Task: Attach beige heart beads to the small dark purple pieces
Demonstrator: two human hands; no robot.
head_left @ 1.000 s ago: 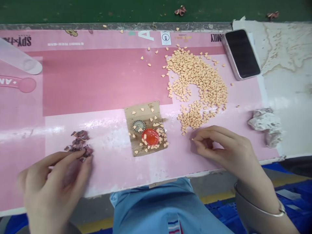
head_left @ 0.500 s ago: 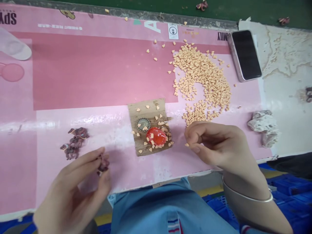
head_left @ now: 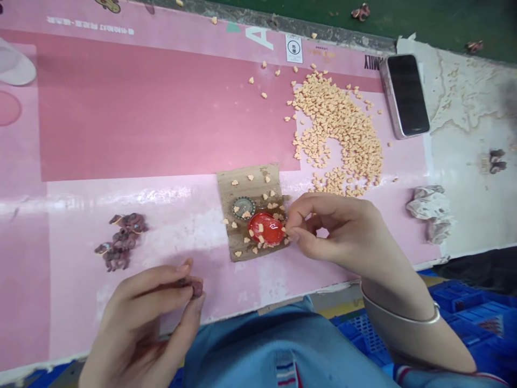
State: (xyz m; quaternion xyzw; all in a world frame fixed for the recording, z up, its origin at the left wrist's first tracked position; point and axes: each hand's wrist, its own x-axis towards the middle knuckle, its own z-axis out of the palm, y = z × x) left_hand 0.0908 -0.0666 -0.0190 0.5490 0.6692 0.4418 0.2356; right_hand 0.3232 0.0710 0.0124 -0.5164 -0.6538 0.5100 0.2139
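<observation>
The left hand [head_left: 139, 323] was curled, pinching a small dark figurine [head_left: 196, 288] between thumb and fingers. The right hand [head_left: 335, 229] was pinched shut, its fingertips [head_left: 291, 233] just beside a red dish [head_left: 266, 228] on a cardboard scrap [head_left: 250, 183]; whether they held anything, I couldn't tell. Farther off lay more figurines [head_left: 121, 242], a heap of peach bits [head_left: 337, 129] and a phone [head_left: 405, 96].

A pink printed mat [head_left: 161, 118] holds a heap of peach pieces [head_left: 339, 134], a cardboard scrap [head_left: 250, 178], a phone [head_left: 405, 96] and dark-red figures [head_left: 121, 242].
</observation>
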